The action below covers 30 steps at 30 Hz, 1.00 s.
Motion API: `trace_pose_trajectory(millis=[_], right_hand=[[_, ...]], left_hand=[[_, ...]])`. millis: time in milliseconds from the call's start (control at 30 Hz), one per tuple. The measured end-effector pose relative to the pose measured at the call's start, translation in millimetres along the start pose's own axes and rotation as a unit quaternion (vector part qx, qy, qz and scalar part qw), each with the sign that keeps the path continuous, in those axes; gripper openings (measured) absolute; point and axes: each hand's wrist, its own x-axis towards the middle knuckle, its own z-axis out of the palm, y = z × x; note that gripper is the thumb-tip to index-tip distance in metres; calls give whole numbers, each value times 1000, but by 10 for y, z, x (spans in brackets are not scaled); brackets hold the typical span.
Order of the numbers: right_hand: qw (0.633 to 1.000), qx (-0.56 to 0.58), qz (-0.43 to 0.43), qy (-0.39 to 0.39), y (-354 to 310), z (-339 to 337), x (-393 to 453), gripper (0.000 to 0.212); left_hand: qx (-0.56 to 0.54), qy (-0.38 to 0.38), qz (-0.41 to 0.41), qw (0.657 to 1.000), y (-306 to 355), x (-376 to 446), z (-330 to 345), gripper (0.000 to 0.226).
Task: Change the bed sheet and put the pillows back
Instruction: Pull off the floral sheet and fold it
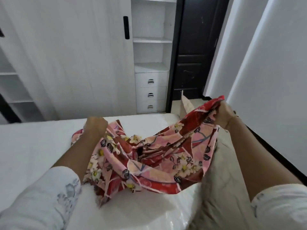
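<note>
Fingers (221, 107) of right hand (223, 115) are pinched on a raised edge of the floral bed sheet (149, 156); left hand (95, 127) is clenched in it. Sheet is bunched on bare mattress (33, 146). Risk: twisted folds are spread crooked, or an edge is lost from the pinch.

A bare white mattress (41, 146) filling the lower part of the view, its near edge glossy as if wrapped in clear plastic. Directly on it, a crumpled red and pink floral sheet (149, 161) bunched near the middle, partly lifted off the surface toward the right. Along the right edge, a beige pillow (214, 193) lying lengthwise on the mattress, its near end out of view, with the sheet draped over part of it.
</note>
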Motion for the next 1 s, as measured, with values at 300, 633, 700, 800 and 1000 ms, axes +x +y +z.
trace_pose_trajectory(millis=[300,633,700,800,1000], right_hand=[[975,87,-142,148,-353,201,333,44],[955,68,-242,154,-340,640,594,43],[944,139,-250,163,-391,646,679,42],[939,241,-227,95,-432,634,738,44],[958,122,-251,-67,-487,884,715,89]], left_hand=[[-472,251,-418,735,-1003,45,-74,30],[-677,328,-408,517,-1248,542,-264,29],[-658,374,-414,505,-1292,686,-421,29],[-628,420,-388,528,-1290,838,-493,34],[-652,402,-225,602,-1043,1235,-495,49]])
